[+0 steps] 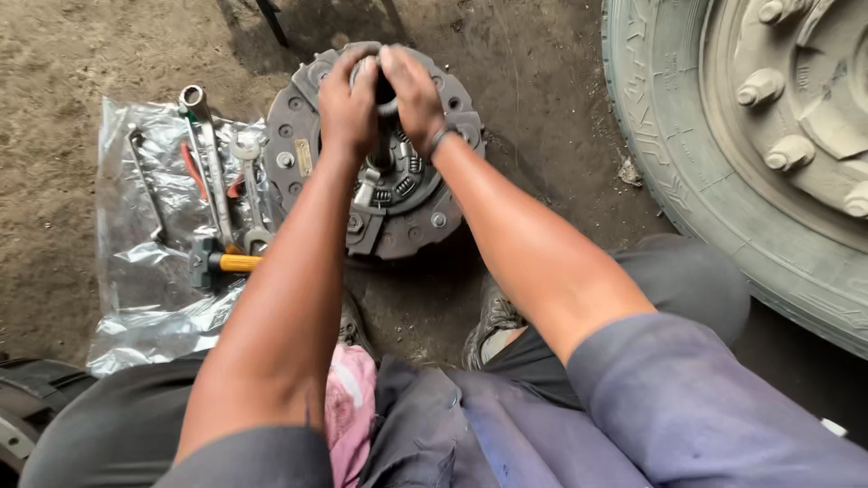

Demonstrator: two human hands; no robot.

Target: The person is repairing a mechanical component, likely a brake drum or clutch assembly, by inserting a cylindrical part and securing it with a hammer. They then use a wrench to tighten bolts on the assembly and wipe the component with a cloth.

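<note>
A round, dirty clutch assembly (411, 194) with bolts, springs and levers lies flat on the dirt ground in front of me. Both hands meet above its centre. My left hand (347, 101) and my right hand (411, 90) are both wrapped around a dark cylindrical part (384, 90) that stands upright over the hub. Most of that part is hidden by my fingers. A dark band sits on my right wrist.
A crumpled plastic sheet (145, 289) left of the clutch holds several wrenches (210, 163), a tube spanner and a hammer with a yellow handle (221, 262). A large truck tyre (687, 154) with wheel nuts stands at the right. My knees and shoes are below.
</note>
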